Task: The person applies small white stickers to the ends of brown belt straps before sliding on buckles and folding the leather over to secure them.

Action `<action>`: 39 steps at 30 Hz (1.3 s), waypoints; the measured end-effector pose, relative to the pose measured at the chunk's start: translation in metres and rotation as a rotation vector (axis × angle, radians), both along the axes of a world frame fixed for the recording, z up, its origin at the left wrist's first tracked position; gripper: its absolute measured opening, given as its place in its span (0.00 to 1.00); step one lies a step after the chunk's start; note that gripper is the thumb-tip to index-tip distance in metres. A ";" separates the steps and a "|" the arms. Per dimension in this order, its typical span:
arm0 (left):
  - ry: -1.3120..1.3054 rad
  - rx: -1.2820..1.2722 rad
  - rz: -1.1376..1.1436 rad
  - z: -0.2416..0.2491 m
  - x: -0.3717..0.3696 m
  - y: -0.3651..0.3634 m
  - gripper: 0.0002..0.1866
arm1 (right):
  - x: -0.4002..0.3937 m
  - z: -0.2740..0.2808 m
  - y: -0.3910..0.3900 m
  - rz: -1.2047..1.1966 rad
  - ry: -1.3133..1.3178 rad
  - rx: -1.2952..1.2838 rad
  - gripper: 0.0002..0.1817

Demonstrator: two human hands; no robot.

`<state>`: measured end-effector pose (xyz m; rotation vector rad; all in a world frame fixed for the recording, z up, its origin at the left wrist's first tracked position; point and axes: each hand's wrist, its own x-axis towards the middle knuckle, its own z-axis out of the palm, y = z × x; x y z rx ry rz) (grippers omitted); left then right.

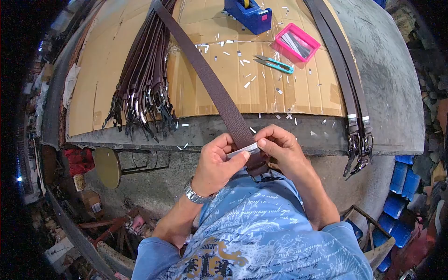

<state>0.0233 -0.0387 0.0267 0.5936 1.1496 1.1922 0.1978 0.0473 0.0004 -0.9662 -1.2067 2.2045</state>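
Note:
A dark brown leather belt (215, 87) runs from the table down to my body, its buckle end (265, 176) against my shirt. Across the belt near the buckle lies a narrow whitish label strip (243, 150). My left hand (215, 164), with a metal watch on its wrist, is closed on the belt's left edge, its thumb pressing the strip. On the other edge, my right hand (281, 148) pinches the strip's right end against the belt with thumb and forefinger. The fingers behind the belt are partly hidden.
A bundle of buckled belts (144, 79) lies left on the cardboard (196, 100). More belts (343, 70) hang over the table edge at right. Beyond are a blue tape dispenser (249, 16), turquoise thread snips (275, 64), a pink tray (311, 52) of strips and scattered label scraps.

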 end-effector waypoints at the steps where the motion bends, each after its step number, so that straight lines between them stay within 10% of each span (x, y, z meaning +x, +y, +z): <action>1: -0.003 -0.009 0.000 0.001 0.000 0.000 0.14 | 0.000 0.000 0.000 0.004 0.019 -0.023 0.06; 39: 0.070 -0.043 -0.019 0.001 0.001 0.004 0.12 | -0.009 -0.010 -0.009 -0.129 -0.005 0.289 0.14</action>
